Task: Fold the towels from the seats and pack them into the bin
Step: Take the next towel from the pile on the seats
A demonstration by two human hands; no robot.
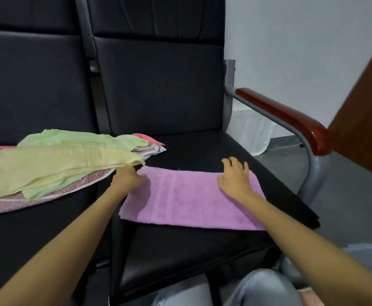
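Note:
A purple towel lies folded into a long strip across the black seat on the right. My left hand pinches the towel's far left corner with curled fingers. My right hand rests flat on the towel's right end with its fingers spread. A pile of unfolded towels, yellow and green on top with pink and red beneath, lies on the seat to the left. A grey rounded rim that may be the bin shows at the lower right.
Black seat backs rise behind both seats. A red-brown armrest on a grey metal frame borders the right seat. A wooden panel stands at the far right. My knees in light jeans are at the bottom.

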